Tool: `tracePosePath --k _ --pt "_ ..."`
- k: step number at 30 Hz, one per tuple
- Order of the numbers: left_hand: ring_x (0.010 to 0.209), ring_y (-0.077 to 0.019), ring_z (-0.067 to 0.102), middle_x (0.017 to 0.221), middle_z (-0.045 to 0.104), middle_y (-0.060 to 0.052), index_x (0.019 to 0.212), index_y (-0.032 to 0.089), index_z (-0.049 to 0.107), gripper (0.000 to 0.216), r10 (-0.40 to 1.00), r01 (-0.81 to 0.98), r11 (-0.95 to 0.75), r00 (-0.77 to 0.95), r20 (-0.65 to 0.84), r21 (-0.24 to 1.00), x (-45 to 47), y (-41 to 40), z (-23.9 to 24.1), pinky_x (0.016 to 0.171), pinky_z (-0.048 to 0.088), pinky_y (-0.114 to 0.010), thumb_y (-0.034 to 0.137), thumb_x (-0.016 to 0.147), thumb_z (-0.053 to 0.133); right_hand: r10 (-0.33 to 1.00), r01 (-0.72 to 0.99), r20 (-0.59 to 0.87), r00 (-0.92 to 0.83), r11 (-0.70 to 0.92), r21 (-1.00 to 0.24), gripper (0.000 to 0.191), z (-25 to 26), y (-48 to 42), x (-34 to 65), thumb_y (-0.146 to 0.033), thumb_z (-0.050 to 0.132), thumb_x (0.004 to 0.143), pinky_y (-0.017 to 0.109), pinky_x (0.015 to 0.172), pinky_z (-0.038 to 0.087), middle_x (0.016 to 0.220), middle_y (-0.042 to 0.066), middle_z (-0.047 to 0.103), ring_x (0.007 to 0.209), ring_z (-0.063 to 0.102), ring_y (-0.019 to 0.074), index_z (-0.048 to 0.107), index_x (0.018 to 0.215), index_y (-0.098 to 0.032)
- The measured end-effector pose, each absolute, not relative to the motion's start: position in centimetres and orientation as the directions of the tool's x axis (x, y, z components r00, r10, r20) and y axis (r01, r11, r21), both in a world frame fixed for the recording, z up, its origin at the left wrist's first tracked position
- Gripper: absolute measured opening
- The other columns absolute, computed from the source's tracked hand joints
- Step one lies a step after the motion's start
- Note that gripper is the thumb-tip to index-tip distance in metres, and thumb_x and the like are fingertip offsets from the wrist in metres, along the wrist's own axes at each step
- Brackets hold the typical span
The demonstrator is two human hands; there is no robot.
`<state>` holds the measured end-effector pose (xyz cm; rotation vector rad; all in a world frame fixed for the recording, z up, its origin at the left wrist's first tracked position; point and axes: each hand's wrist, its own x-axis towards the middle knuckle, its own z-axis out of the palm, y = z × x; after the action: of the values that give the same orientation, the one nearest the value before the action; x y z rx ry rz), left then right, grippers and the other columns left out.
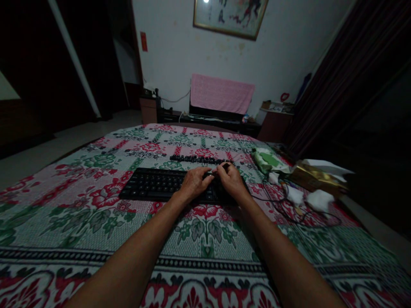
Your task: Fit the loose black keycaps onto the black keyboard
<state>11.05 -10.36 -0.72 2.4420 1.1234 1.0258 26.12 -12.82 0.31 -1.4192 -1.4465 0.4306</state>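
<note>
A black keyboard [154,184] lies flat on the patterned bedspread in front of me. Behind it runs a row of small black pieces [192,159] that look like loose keycaps. Over the right part of the keyboard, my left hand [195,182] and my right hand [230,177] come together, thumbs and fingers bent inward. Both are closed in a pinch, the fingertips nearly meeting. A small pale glint shows between them, but what they hold is too small and dim to name. The hands hide part of the keys below.
To the right are a green-and-white soft pack [269,160], a gold tissue box [317,177], crumpled white tissues [321,200] and a looping black cable [298,222]. The bedspread [96,231] covers the bed. Beyond its far edge, a pink cloth [221,94] drapes over a dark screen.
</note>
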Motion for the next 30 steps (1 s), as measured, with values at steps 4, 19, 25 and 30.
tracePosePath --k 4,19,25,30 --pt "0.094 -0.0162 0.062 0.102 0.068 -0.003 0.107 0.022 0.063 0.026 0.704 0.508 -0.710 0.485 0.518 0.488 11.2 -10.3 -0.9 0.088 0.046 -0.028 0.026 0.086 0.048 0.932 0.334 0.249 0.264 0.153 -0.930 0.030 0.2 -12.9 25.7 -0.045 0.044 0.080 0.026 0.067 0.050 0.077 0.005 0.067 0.073 0.064 0.0162 0.055 0.076 -0.018" --pt "0.079 -0.0169 0.061 0.086 0.066 -0.006 0.089 0.020 0.067 0.031 0.669 0.641 -0.738 0.659 0.344 0.210 11.0 -10.5 -0.3 0.071 0.045 -0.025 0.037 0.090 0.042 0.933 0.374 0.128 0.336 -0.008 -0.927 0.027 -0.3 -12.7 26.4 -0.038 0.044 0.076 0.024 0.057 0.049 0.065 0.005 0.067 0.060 0.063 0.0156 0.059 0.068 -0.017" --pt "0.084 -0.0173 0.061 0.089 0.066 -0.006 0.092 0.020 0.066 0.023 0.657 0.621 -0.745 0.619 0.431 0.244 10.9 -10.0 -1.0 0.077 0.046 -0.027 0.034 0.087 0.049 0.902 0.336 0.199 0.382 0.065 -0.940 0.030 0.5 -12.9 26.8 -0.040 0.037 0.079 0.023 0.058 0.048 0.071 0.006 0.066 0.062 0.061 0.0146 0.056 0.077 -0.017" --pt "0.093 -0.0171 0.061 0.098 0.066 -0.005 0.108 0.019 0.060 0.025 0.647 0.549 -0.756 0.542 0.537 0.356 11.0 -10.0 -1.2 0.085 0.047 -0.030 0.026 0.084 0.055 0.902 0.375 0.188 0.389 0.031 -0.926 0.024 1.3 -13.5 26.8 -0.032 0.043 0.072 0.020 0.047 0.038 0.060 -0.002 0.058 0.049 0.049 0.0106 0.058 0.086 -0.018"
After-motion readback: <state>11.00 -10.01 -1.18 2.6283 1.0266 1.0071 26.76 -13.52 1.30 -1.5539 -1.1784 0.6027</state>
